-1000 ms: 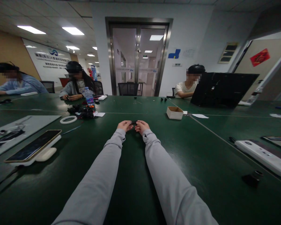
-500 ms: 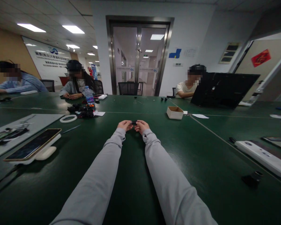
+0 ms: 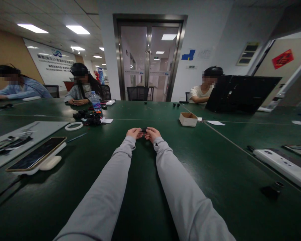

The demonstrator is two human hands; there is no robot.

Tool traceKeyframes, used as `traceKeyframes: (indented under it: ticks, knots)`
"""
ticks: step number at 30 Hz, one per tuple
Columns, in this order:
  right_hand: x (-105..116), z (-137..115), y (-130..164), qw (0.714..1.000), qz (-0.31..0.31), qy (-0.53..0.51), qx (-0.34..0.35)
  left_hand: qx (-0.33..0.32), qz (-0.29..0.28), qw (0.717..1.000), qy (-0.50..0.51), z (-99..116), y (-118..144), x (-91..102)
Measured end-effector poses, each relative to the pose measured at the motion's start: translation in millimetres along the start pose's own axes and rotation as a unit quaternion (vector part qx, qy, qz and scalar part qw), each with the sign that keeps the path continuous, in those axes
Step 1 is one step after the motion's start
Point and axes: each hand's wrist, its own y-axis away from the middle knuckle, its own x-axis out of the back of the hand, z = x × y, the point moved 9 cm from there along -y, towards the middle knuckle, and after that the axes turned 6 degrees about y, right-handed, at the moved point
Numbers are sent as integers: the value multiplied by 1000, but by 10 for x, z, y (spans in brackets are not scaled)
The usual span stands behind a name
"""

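Both my arms reach forward over the green table (image 3: 205,174). Between my hands is a small black object (image 3: 143,130), too small to tell its kind. My left hand (image 3: 134,133) pinches its left end. At the other end, the fingers of my right hand (image 3: 153,134) are closed on it. Fingers cover part of the object. It appears to be held just above the tabletop.
Left of my arms lie a phone (image 3: 37,152) on a white stand, a thin blue tool (image 3: 77,137), a white tape ring (image 3: 74,126) and a grey mat (image 3: 50,126) with parts. A small box (image 3: 188,119) stands ahead right. Farther right lies a white device (image 3: 281,165). Several people sit around.
The view has shifted very slightly. Both hands stay on the small black object, with only a slight change in how it shows between the fingers.
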Motion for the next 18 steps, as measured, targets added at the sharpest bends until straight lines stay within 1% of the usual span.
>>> traceKeyframes:
  ticks: [7,11,14,18]
  knots:
    - [-3,31,-39,1000,-8,-10,9,12,7,1000,-23,-8,3,1]
    - [-9,29,-49,1000,-15,-8,14,3,14,999,-36,-11,-19,11]
    - [-11,29,-54,1000,-19,-7,16,-15,38,997,-65,-10,-49,61]
    - [-19,19,-47,999,-25,-3,22,-71,64,981,-168,34,-117,139]
